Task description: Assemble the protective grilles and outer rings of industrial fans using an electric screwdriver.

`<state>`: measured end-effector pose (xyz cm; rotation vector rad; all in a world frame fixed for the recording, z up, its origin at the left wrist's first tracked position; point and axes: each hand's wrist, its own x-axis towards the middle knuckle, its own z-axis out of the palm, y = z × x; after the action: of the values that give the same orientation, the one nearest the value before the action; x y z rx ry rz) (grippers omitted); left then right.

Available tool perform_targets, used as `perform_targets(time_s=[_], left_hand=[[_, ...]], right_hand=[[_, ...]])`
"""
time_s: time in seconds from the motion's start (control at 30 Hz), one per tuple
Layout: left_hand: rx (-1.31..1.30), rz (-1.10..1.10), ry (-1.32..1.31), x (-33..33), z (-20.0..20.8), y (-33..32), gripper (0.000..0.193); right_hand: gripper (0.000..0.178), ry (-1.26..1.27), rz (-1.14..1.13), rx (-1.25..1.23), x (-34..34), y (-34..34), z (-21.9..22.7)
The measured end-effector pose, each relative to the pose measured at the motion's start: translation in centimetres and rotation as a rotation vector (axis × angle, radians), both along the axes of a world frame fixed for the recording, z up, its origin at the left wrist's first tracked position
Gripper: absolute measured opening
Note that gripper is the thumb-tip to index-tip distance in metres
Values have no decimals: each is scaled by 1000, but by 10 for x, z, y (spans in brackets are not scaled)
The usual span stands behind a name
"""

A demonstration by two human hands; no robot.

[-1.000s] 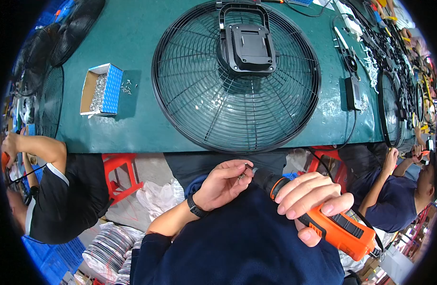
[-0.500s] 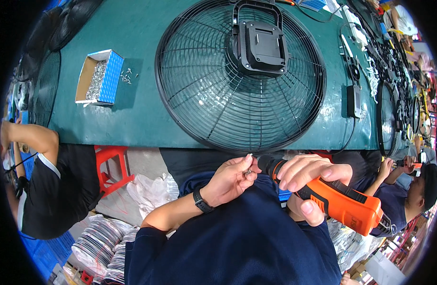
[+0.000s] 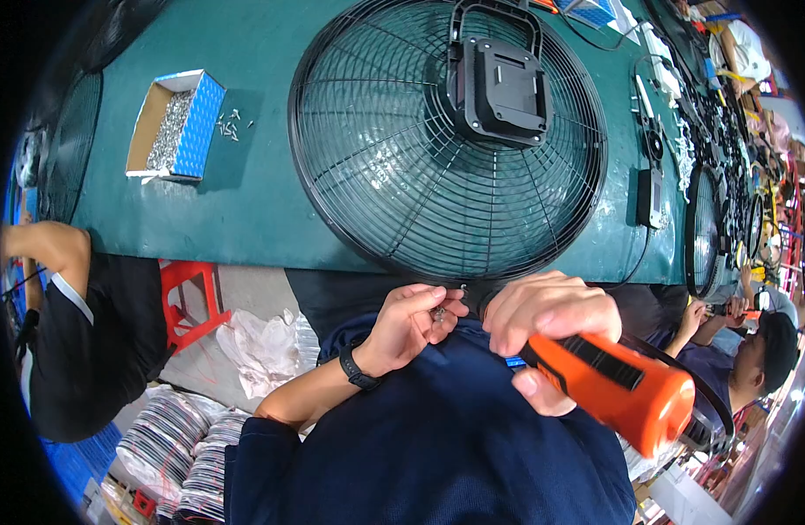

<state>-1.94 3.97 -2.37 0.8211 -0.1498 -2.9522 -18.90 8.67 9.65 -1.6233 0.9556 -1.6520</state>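
A big round black wire fan guard (image 3: 402,175) lies flat on the green table (image 3: 245,201), a black motor housing (image 3: 500,87) at its centre. My left hand (image 3: 411,322) pinches small silver screws at the guard's near rim. My right hand (image 3: 547,319) grips an orange and black electric screwdriver (image 3: 617,385), its tip pointing at the same rim spot. A black wristband sits on my left wrist.
A blue and white box of screws (image 3: 170,122) stands at the table's left, loose screws beside it. Cables, small parts and more guards (image 3: 704,227) lie to the right. One person sits on my left by a red stool (image 3: 188,302), another on my right.
Both hands have come up closer to the guard's near rim. The screwdriver tip now meets the rim where my left fingers hold the screws.
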Motion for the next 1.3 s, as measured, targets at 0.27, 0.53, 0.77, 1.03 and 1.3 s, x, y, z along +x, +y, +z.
perform_targets(time_s=[0.27, 0.53, 0.77, 1.03, 1.3], left_hand=[[-100, 20, 5, 3, -2, 6, 33], [-291, -2, -85, 12, 3, -9, 27], [-644, 399, -409, 62, 31, -62, 28], [-742, 439, -422, 54, 27, -99, 41], [-1032, 280, -574, 24, 22, -106, 25]], right_hand=[[46, 25, 182, 1, -3, -15, 2], [52, -459, -143, 122, -14, 11, -5], [57, -689, -755, 453, -125, 72, -32], [64, -797, -769, 640, -141, 67, -71], [68, -796, -767, 663, -140, 78, -79]])
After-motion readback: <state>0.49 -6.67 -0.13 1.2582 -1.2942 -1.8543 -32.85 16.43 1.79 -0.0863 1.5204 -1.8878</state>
